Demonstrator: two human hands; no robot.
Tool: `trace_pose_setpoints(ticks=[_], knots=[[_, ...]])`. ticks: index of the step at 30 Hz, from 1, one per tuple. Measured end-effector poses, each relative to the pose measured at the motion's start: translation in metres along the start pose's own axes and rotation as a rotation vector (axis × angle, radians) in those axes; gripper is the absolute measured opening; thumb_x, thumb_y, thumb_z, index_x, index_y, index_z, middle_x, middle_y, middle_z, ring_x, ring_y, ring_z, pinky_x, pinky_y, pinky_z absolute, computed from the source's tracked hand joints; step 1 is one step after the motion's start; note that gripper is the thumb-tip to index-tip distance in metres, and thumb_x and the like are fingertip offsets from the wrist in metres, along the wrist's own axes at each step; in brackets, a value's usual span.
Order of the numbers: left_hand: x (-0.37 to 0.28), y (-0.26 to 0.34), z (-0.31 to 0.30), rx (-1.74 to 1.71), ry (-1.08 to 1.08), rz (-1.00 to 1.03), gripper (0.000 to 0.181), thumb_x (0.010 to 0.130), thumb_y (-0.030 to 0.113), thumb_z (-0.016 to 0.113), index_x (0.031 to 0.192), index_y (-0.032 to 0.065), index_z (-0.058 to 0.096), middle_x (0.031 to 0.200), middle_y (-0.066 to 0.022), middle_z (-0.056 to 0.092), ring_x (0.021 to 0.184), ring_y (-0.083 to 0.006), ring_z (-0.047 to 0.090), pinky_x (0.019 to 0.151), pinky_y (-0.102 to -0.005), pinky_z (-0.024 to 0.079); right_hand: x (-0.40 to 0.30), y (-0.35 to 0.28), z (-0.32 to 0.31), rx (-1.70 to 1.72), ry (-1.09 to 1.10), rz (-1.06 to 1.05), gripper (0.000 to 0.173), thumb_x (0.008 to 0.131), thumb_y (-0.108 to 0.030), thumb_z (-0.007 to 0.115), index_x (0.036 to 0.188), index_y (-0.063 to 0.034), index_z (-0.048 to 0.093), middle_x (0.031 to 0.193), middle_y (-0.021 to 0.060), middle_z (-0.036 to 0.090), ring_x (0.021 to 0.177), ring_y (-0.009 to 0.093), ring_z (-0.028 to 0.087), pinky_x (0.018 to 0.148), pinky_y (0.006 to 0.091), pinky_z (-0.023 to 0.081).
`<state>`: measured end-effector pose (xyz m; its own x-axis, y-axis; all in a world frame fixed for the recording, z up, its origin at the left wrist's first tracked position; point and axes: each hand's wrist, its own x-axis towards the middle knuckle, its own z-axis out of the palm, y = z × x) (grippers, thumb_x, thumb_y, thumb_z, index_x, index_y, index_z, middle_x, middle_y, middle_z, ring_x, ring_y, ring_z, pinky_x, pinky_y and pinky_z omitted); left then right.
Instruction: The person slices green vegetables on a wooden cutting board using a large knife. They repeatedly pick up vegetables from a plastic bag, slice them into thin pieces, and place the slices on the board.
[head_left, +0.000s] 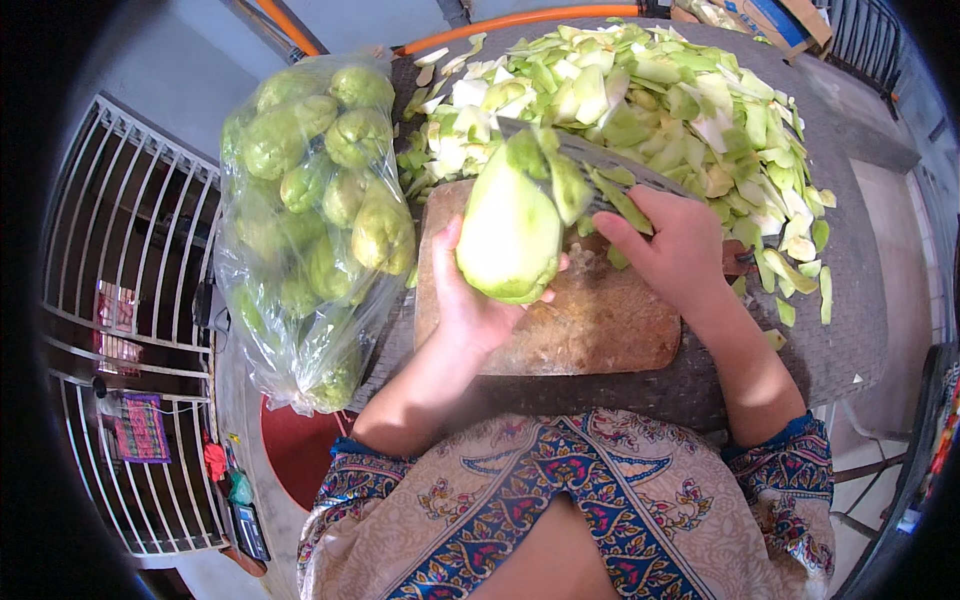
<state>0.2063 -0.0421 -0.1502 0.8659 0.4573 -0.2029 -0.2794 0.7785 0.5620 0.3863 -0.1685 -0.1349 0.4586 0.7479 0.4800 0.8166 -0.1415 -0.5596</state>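
Observation:
A mostly peeled chayote (510, 232) rests in my left hand (472, 300), its wide end down, above a worn wooden cutting board (585, 330). Green skin still shows near its top and at its lower end. My right hand (671, 251) grips a knife whose broad blade (592, 150) lies slantwise against the chayote's upper right side; the handle is mostly hidden in the fist. Strips of green peel cling to the blade and hang near my right thumb. Behind the board spreads a large heap of chayote peelings (660, 97).
A clear plastic bag of unpeeled chayotes (307, 180) stands at the table's left, close to the board. Loose peel pieces (786, 311) lie on the dark woven-textured tabletop (847, 345) at right. Below the bag is a red container (296, 454). A cardboard box (799, 22) is at the back right.

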Motion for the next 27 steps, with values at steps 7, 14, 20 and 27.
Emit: trace_pose_setpoints(ticks=[7, 14, 20, 27], knots=[[-0.002, 0.001, -0.006, -0.063, -0.093, 0.032, 0.074, 0.083, 0.068, 0.039, 0.133, 0.0150, 0.047, 0.121, -0.0122, 0.058, 0.101, -0.0327, 0.060, 0.066, -0.0448, 0.052, -0.009, -0.015, -0.006, 0.151, -0.032, -0.097, 0.051, 0.078, -0.054, 0.066, 0.065, -0.0063, 0.055, 0.059, 0.0139, 0.054, 0.056, 0.034, 0.057, 0.050, 0.0410, 0.043], [0.004, 0.007, -0.006, -0.031, -0.016, 0.038, 0.067, 0.087, 0.058, 0.050, 0.134, 0.0104, 0.047, 0.125, -0.0121, 0.057, 0.109, -0.0285, 0.057, 0.095, -0.0444, 0.046, -0.028, -0.048, -0.005, 0.085, -0.079, -0.405, 0.050, 0.075, -0.059, 0.066, 0.067, -0.0101, 0.055, 0.060, 0.0071, 0.055, 0.055, 0.027, 0.059, 0.051, 0.0382, 0.045], [0.011, 0.000, -0.042, -0.030, 0.028, 0.263, 0.062, 0.094, 0.054, 0.039, 0.140, 0.0122, 0.041, 0.134, -0.0140, 0.051, 0.119, -0.0305, 0.052, 0.103, -0.0445, 0.041, -0.026, -0.041, -0.002, 0.041, -0.096, -0.404, 0.050, 0.076, -0.058, 0.065, 0.068, -0.0097, 0.055, 0.063, 0.0057, 0.056, 0.057, 0.026, 0.059, 0.052, 0.0382, 0.045], [-0.007, 0.006, 0.006, -0.060, -0.074, 0.064, 0.068, 0.091, 0.059, 0.041, 0.141, 0.0139, 0.039, 0.136, -0.0160, 0.048, 0.121, -0.0314, 0.050, 0.105, -0.0473, 0.038, -0.036, -0.050, 0.002, 0.150, -0.077, -0.404, 0.052, 0.077, -0.060, 0.063, 0.068, -0.0096, 0.054, 0.062, 0.0064, 0.056, 0.059, 0.028, 0.060, 0.054, 0.0393, 0.045]])
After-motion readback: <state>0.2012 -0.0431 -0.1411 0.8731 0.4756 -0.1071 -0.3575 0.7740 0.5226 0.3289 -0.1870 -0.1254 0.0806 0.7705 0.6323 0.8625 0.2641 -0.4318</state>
